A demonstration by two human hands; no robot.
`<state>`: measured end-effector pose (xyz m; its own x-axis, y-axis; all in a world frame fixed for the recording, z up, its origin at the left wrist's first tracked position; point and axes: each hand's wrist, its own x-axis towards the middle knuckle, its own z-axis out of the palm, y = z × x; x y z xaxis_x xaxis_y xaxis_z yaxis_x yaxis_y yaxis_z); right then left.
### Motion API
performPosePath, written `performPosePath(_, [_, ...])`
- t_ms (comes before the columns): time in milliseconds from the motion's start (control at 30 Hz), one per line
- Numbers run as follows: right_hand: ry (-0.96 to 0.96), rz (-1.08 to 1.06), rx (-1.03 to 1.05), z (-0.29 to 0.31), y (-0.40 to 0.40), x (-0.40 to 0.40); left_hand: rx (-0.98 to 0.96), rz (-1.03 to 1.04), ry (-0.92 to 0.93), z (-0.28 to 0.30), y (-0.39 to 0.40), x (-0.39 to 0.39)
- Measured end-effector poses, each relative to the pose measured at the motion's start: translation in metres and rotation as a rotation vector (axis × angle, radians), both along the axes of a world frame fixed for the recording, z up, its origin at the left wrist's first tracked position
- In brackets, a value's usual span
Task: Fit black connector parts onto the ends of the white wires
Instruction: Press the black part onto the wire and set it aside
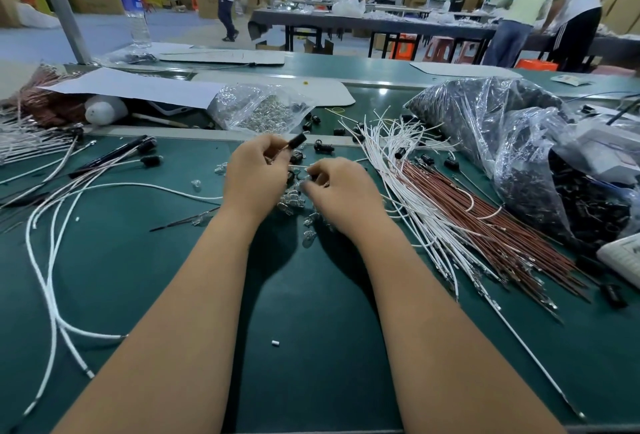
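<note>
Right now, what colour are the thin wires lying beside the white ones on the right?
Reddish brown wires, seen clearly from the head camera, next to the white wires.

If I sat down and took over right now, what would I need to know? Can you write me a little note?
Left hand: pinches a black connector part, raised above the green table.
Right hand: fingers curled, pinching something small beside the left hand; too blurred to say what.
Supplies: loose white wires fan out to the right beside brown wires; spare black parts lie just past the hands; a clear bag of more black parts is far right.
Done: wires with black ends lie to the left.
Left: the big white bundle on the right has bare ends.
</note>
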<state>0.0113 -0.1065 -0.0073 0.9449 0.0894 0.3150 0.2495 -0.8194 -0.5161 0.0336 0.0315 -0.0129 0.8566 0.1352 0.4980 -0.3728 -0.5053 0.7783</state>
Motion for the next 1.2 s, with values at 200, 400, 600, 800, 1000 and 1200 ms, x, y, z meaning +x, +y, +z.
performPosePath(200, [-0.026,0.020,-0.198,-0.003,0.004,0.000,-0.011,0.019,0.051,-0.004,0.002,0.001])
performPosePath(400, [-0.080,-0.052,0.067,-0.001,0.004,0.000,-0.037,-0.059,0.091,-0.003,0.001,0.000])
performPosePath(600, [0.030,-0.015,0.938,0.011,-0.014,0.002,-0.190,-0.199,0.119,0.002,0.001,-0.005])
performPosePath(800, [0.082,0.021,1.097,0.013,-0.016,0.004,-0.187,-0.265,0.129,0.005,-0.001,-0.009])
performPosePath(1000, [0.087,0.048,1.109,0.013,-0.015,0.004,-0.157,-0.264,0.134,0.006,-0.002,-0.011])
performPosePath(1200, [0.091,0.065,1.094,0.013,-0.014,0.003,-0.150,-0.265,0.150,0.007,-0.001,-0.012])
